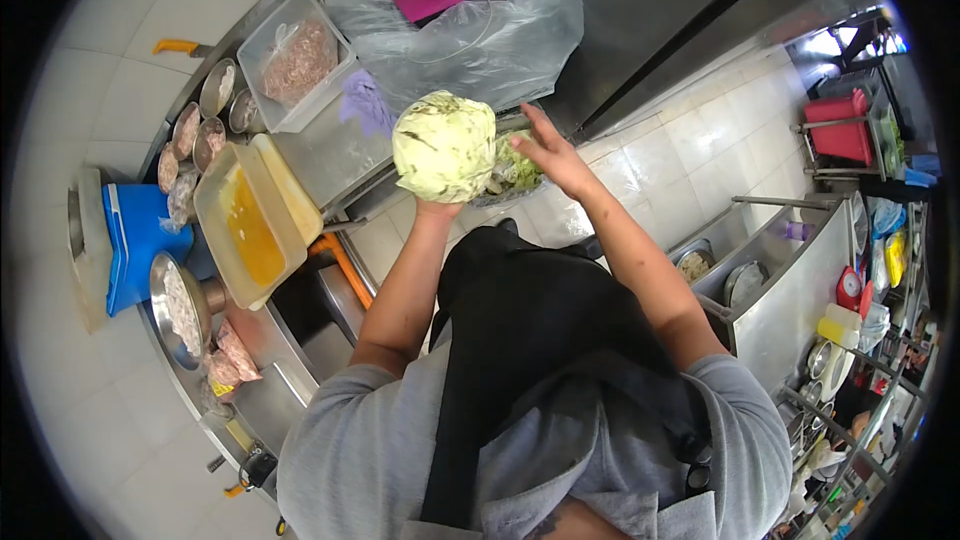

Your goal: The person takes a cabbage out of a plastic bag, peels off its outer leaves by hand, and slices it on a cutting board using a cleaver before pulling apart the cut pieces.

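Observation:
A large pale green cabbage (445, 145) with dark specks rests on my left hand (440, 208), in the middle of the head view. The palm supports it from beneath, and most of those fingers are hidden behind it. Just to the right of the cabbage, my right hand (553, 155) is held apart from it, fingers stretched and holding nothing. Below and between the hands, loose cabbage leaves (517, 170) lie in a container near the floor, partly covered by the cabbage and my right hand.
On the steel counter at left stand a clear tub of minced meat (300, 65), a tub with yellow liquid (250, 230), several metal bowls and a blue box (145, 245). A purple cloth (366, 105) lies by the counter edge. Another steel counter (800, 280) stands right.

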`<state>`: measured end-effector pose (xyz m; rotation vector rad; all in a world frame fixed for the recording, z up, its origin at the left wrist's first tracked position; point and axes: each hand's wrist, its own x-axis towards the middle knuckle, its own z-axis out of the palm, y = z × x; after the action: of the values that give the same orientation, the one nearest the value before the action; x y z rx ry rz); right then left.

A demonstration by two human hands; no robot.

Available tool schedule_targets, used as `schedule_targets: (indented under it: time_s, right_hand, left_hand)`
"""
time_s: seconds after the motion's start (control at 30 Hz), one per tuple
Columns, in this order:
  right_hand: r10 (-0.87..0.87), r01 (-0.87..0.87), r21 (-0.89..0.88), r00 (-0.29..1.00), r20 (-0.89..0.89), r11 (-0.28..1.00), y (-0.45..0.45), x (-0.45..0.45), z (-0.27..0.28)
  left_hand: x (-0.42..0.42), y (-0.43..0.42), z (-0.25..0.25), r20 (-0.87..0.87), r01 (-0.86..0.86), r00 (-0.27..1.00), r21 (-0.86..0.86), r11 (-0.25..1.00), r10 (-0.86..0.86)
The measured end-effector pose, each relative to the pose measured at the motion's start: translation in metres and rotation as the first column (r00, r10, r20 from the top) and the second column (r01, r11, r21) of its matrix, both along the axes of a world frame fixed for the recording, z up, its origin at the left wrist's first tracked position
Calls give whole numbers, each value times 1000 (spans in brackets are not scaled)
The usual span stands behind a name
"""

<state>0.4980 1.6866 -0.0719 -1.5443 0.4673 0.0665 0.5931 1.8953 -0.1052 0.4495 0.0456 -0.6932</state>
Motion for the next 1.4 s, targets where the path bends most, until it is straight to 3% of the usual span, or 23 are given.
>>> schedule_targets:
  time_s: [0.03,0.1,0.23,0.27,0.3,0.4,0.63,0.73,0.8,0.9,1.0,1.17,1.23,1.27,1.4]
  right_hand:
    - [89,-88,-15,980,180,996,13,-8,17]
    - [68,-76,33,980,189,997,34,-13,44]
    - [-30,10,102,980,198,995,35,-24,61]
    - [12,50,-168,938,347,984,32,-29,65]
    - [-5,68,-167,937,350,984,30,-34,68]
    - [68,187,-509,894,443,840,24,-51,83]
    - [-8,296,-574,893,450,763,-1,-85,79]
    - [-90,366,-549,881,464,751,-15,-95,77]
    - [-244,502,-415,809,534,758,-25,-96,74]
    - [-299,498,-474,850,434,727,-34,-94,74]
    - [-412,508,-399,859,305,763,-48,-95,74]
    - [-376,465,-403,882,284,788,-69,-93,64]
    - [-466,471,-161,882,70,868,-76,-91,63]
    - [-458,463,-161,886,69,871,-77,-90,63]
    - [-520,504,148,848,102,851,-74,-81,64]
  left_hand:
    - [-4,-2,-3,1,9,1000,7,1000,-9]
    - [-11,-13,-5,213,-97,975,168,981,60]
    - [-24,-36,7,192,-66,981,142,988,38]
    - [-26,-41,11,171,-62,985,138,988,38]
    - [-30,-45,15,149,-57,988,135,989,37]
    - [-41,-60,27,131,-5,991,156,988,-16]
    - [-52,-102,36,42,124,991,21,992,-125]
    - [-58,-121,41,156,148,976,54,988,-154]
    - [-63,-132,45,159,171,971,54,984,-177]
    - [-66,-143,45,176,206,963,1,978,-203]
    - [-64,-149,42,159,232,962,-39,972,-224]
    - [-56,-143,33,122,281,953,-16,960,-277]
    - [-56,-137,32,111,275,956,-15,961,-271]
    - [-56,-133,33,101,271,958,-12,963,-268]
    - [-51,-124,44,115,284,955,-72,956,-275]
